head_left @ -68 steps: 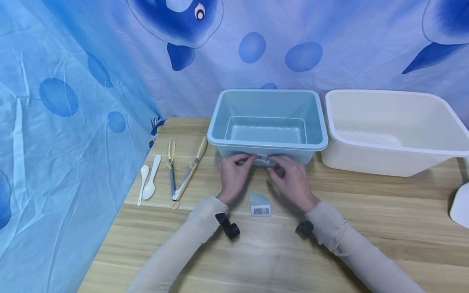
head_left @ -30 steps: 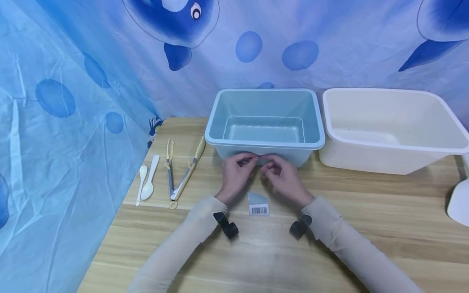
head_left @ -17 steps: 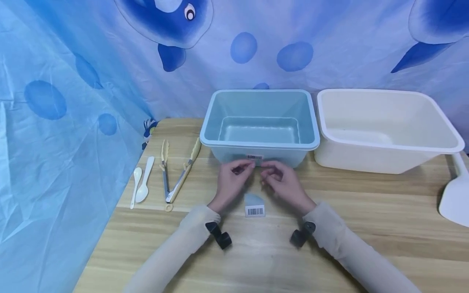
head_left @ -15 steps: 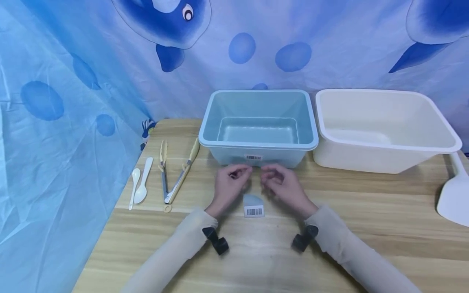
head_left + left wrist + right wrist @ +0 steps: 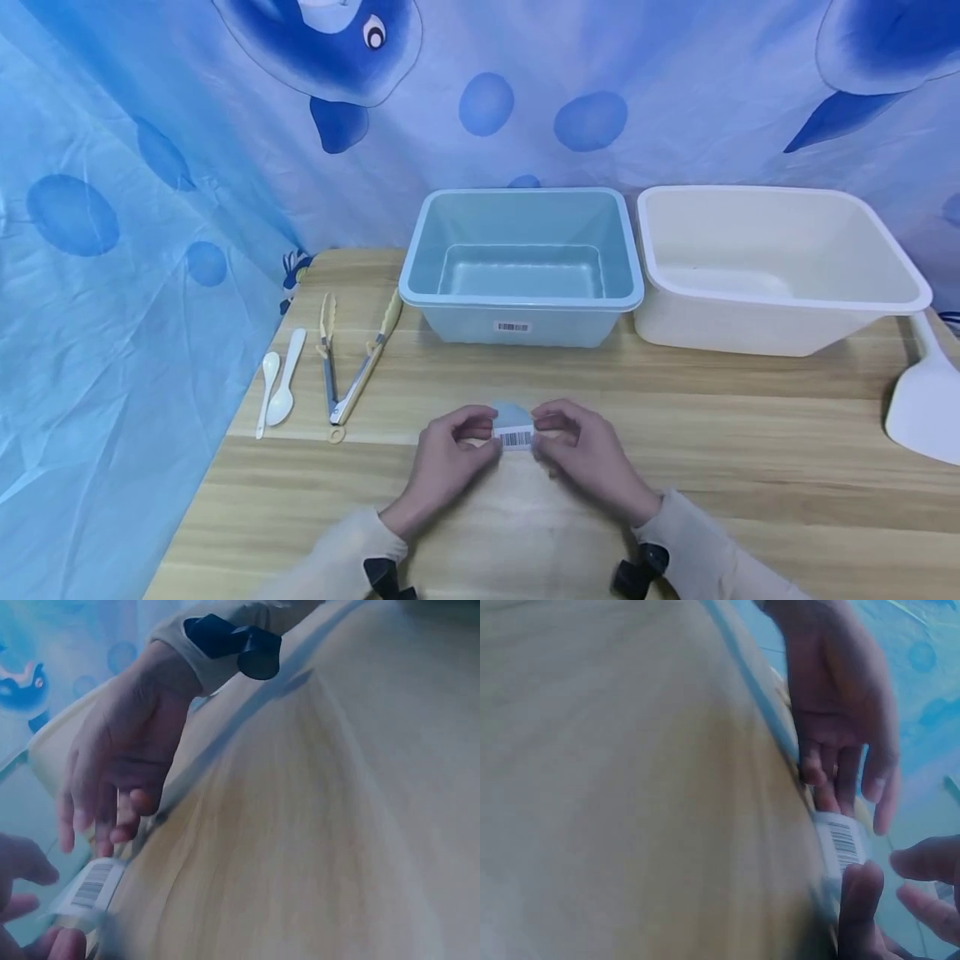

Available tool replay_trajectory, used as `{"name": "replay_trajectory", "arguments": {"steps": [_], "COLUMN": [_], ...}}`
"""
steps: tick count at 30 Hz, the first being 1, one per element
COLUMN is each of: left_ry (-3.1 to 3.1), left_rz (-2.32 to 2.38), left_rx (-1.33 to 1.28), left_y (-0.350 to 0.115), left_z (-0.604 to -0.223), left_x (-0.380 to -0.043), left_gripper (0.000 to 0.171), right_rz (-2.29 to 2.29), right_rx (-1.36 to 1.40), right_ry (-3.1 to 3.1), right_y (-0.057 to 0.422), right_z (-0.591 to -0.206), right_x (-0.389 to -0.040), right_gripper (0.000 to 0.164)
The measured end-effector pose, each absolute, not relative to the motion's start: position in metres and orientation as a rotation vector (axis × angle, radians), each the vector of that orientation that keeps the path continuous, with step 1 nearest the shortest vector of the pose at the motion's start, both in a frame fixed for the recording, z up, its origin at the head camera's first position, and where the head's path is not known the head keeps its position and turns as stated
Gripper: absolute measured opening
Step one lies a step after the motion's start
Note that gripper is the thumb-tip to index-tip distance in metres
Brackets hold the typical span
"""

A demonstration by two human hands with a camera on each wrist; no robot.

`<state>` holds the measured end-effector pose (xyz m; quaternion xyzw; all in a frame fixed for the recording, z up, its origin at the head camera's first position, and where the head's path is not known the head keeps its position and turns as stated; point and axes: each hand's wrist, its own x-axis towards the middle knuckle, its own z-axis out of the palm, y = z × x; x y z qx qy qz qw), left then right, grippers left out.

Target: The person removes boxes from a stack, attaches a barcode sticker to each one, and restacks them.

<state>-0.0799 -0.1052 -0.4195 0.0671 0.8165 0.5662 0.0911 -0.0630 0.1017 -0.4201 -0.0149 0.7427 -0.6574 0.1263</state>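
Observation:
A barcode sticker (image 5: 513,437) on a piece of pale-blue backing paper (image 5: 512,414) is at the middle of the table. At its left edge is my left hand (image 5: 446,458), thumb and index finger apart. My right hand (image 5: 588,454) is at the right edge, its fingers bent and thumb held apart from them. In the right wrist view, the thumb tip of my right hand (image 5: 861,904) overlaps the sticker's lower end. Behind the hands stands a light-blue bin (image 5: 450,321) with another barcode label (image 5: 513,327) flat on its front wall.
A white bin (image 5: 720,325) stands right of the blue one. At the right lies a white spatula (image 5: 926,404). Two white spoons (image 5: 281,400) and a pair of tongs (image 5: 360,383) lie at the left. A blue patterned cloth (image 5: 525,50) hangs behind the table.
Both hands have let go of the label on the blue bin, which now stays on its front, and moved back toward the body to the backing paper with the other barcode sticker.

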Motion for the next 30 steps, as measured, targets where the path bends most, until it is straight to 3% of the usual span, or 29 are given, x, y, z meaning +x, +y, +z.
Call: {"name": "replay_trajectory", "arguments": {"steps": [21,25,30], "left_ry": [2.27,2.265,2.245], "left_rz": [1.864,1.898,1.94], "left_rx": [0.111,0.147,0.213], "left_y": [-0.089,-0.085,-0.077], "left_z": [-0.417,-0.411,-0.4], "left_x": [-0.077,-0.079,-0.081], "left_gripper": [0.03,0.028,0.026], "right_rz": [-1.931,-1.77,-1.515], "right_rx": [-0.005,-0.18,-0.692], "right_ry": [2.221,2.624,3.128], "right_y": [0.095,0.1,0.104], "right_z": [-0.425,-0.416,-0.402], "right_x": [-0.062,-0.062,-0.065], "right_gripper": [0.027,0.027,0.022]}}
